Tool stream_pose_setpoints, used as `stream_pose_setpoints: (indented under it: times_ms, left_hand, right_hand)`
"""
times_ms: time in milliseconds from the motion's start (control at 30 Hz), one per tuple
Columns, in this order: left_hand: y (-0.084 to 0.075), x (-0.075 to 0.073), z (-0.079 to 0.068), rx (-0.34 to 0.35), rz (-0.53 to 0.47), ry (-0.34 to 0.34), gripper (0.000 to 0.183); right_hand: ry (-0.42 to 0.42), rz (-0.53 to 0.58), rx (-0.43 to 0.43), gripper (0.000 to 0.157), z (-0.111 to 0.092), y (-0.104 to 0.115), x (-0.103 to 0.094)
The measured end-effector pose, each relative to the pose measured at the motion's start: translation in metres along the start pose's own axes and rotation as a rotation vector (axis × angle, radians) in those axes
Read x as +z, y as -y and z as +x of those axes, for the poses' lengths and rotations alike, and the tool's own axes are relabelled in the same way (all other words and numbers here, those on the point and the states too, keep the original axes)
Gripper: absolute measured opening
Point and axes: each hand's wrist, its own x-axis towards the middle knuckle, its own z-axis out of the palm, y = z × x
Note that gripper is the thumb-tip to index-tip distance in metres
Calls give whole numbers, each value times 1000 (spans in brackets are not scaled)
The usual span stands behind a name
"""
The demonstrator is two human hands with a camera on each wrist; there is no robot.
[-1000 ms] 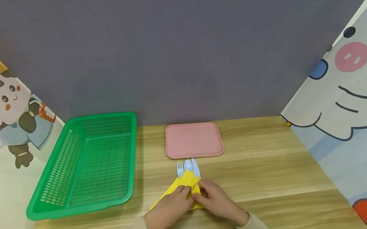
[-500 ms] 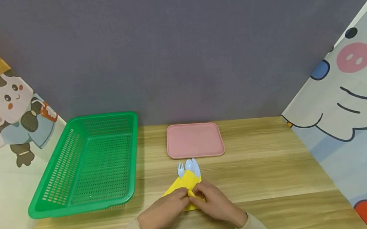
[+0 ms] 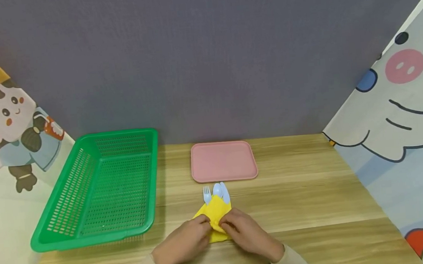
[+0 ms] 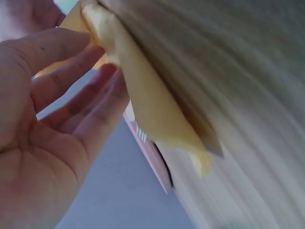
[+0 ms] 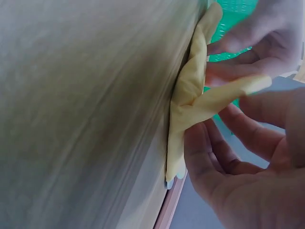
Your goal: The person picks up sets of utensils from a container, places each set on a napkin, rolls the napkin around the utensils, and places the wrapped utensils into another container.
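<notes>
Head view: on the tabletop [image 3: 300,191], in front of the pink tray [image 3: 223,162], a yellow napkin [image 3: 217,210] folded over the lower parts of a pale fork [image 3: 207,194], spoon [image 3: 218,189] and knife [image 3: 225,193], all with heads toward the tabletop's back edge. At the napkin's left side, the left hand [image 3: 185,241]; at its right side, the right hand [image 3: 248,233]. Close to the tabletop's back edge, the tray; along the left edge, a green basket [image 3: 122,190].

Left wrist view: at the left fingertips, the napkin's raised edge; impossible to tell whether pinched or merely touched. Past the cloth, fork tines, near the tray.

Right wrist view: in the right hand, a lifted napkin flap, pinched between thumb and fingers. Opposite, the left hand, with a gap between thumb and fingers.
</notes>
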Motion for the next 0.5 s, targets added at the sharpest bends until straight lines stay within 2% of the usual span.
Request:
stream_pose_setpoints:
  times_ms: [133, 267, 400, 500]
  left_hand:
    - [3, -2, -1, -52, -128, 38, 10]
    - [1, -2, 0, -121, -246, 20, 21]
    - [-2, -1, 3, -186, -244, -26, 20]
    - [-4, 1, 3, -189, -202, -58, 21]
  right_hand:
    - [16, -38, 4, 5, -1, 1, 0]
    - [13, -68, 14, 6, 0, 2, 2]
    - [-9, -111, 6, 9, 0, 4, 6]
    - [-17, -135, 5, 11, 0, 5, 8]
